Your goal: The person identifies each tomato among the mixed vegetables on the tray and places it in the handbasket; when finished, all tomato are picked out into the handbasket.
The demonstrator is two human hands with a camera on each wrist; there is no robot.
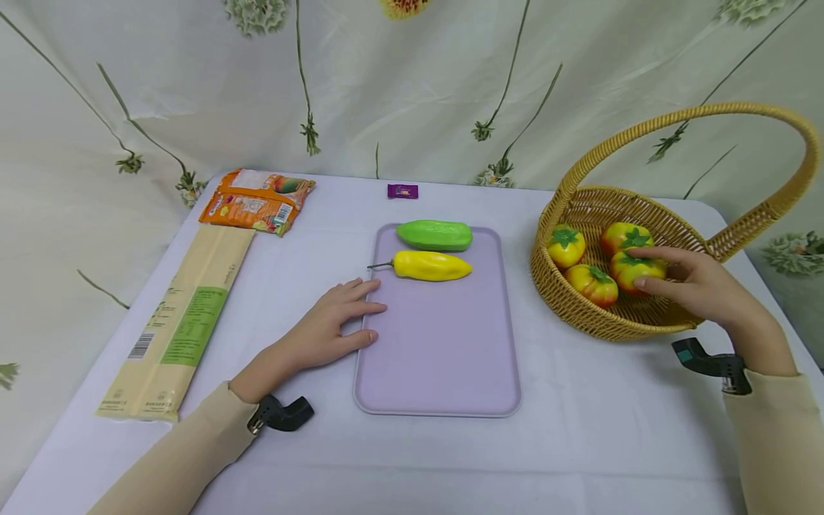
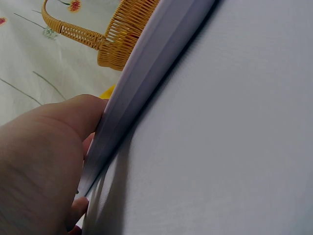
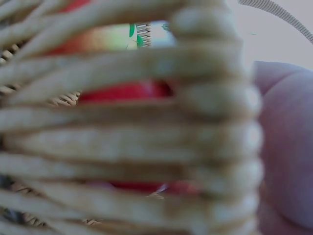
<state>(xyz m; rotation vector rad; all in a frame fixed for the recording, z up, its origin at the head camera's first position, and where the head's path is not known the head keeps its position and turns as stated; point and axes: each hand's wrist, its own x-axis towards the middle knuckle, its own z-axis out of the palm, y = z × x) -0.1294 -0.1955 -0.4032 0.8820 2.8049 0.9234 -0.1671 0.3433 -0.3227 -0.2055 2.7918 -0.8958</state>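
Note:
My left hand (image 1: 341, 322) lies with fingers spread over the left rim of a lilac tray (image 1: 444, 357); in the left wrist view its thumb (image 2: 90, 110) touches the tray's side. Across the far end of the tray lie a smooth green vegetable (image 1: 434, 234) and a yellow pepper (image 1: 431, 265) with a thin stem. My right hand (image 1: 708, 290) reaches over the near rim of a wicker basket (image 1: 579, 318), its thumb and forefinger pinching a yellow-red tomato (image 1: 634, 270) with a green leafy top. Several similar tomatoes (image 1: 592, 285) sit around it. Basket weave hides most of the right wrist view.
The basket's tall handle (image 1: 692, 114) arches over it. At the left lie an orange snack bag (image 1: 257, 200) and a long beige packet (image 1: 180, 322) with a green label. A small purple wrapped item (image 1: 403, 191) lies beyond the tray, near the table's back edge.

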